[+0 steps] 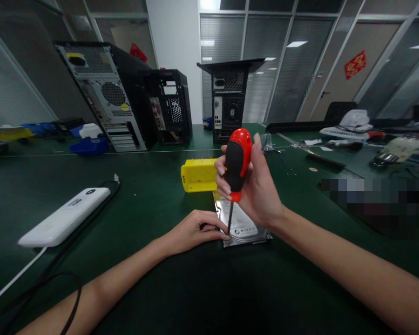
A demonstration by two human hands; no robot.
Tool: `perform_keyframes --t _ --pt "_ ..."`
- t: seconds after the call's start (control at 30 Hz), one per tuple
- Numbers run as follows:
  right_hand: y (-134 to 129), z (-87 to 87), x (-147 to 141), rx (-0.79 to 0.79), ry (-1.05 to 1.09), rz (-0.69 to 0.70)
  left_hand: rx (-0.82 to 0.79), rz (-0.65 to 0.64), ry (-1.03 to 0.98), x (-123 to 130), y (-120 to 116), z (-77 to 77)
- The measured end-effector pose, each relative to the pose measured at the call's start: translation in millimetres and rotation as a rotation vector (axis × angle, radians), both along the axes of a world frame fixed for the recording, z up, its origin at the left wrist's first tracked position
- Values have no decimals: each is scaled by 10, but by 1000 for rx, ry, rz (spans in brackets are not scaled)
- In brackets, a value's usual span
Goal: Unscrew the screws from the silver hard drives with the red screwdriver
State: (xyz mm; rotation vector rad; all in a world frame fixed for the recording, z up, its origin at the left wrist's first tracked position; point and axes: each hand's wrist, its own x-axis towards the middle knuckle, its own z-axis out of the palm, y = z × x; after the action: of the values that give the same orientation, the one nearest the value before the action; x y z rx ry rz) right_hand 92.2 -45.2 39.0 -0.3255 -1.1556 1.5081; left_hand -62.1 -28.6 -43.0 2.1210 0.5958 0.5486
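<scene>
A hard drive with a white label lies flat on the dark green table. My right hand is wrapped round the red and black handle of a screwdriver, held upright over the drive. Its shaft runs down to the drive's near left corner. At that same corner my left hand has thumb and forefinger closed on the drive's edge, right beside the screwdriver's tip. Whether a small screw sits under the tip is too small to tell. Directly behind the drive is a yellow plastic bin, partly covered by my right hand.
A white power bank with cables lies at left; a black cable crosses near my left forearm. Computer cases stand at the back, another case behind the screwdriver. A blue tray sits back left. Tools and loose parts lie at right.
</scene>
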Motion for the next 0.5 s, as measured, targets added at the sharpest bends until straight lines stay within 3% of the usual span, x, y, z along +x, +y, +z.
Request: perform_keyframes --t 0.3,0.5 --pt "47 -42 17 -23 40 -88 75 -10 -2 -11 24 -9" --pt "114 37 145 -12 64 -152 420 -71 94 -70 11 80"
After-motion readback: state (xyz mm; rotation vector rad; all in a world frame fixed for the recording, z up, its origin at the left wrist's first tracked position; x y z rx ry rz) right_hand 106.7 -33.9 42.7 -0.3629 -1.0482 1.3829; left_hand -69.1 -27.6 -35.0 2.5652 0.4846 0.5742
